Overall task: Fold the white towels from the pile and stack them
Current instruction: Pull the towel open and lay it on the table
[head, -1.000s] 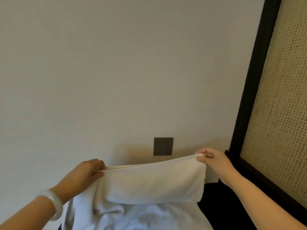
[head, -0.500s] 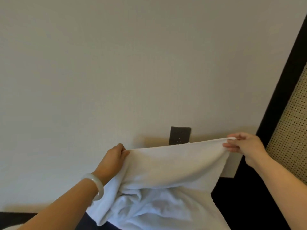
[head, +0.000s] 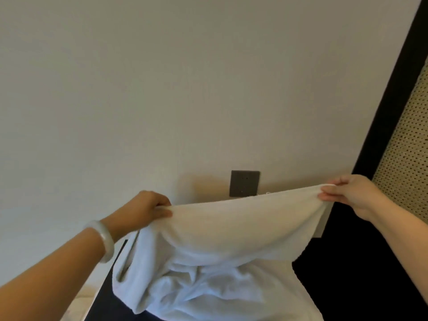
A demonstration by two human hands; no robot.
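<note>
Basically one white towel (head: 231,230) held up before the wall (head: 162,89), bunched below. Two hands: left hand (head: 148,208) pinches its left corner, right hand (head: 347,193) pinches the right, spread well apart.

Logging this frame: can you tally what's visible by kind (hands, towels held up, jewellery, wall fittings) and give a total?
hands: 2 (left hand, right hand)
towel held up: 1
bracelet: 1
wall plate: 1
woven panel: 1
total: 6
The rumpled white cloth below cannot be split into separate towels, so it is not counted.
</note>
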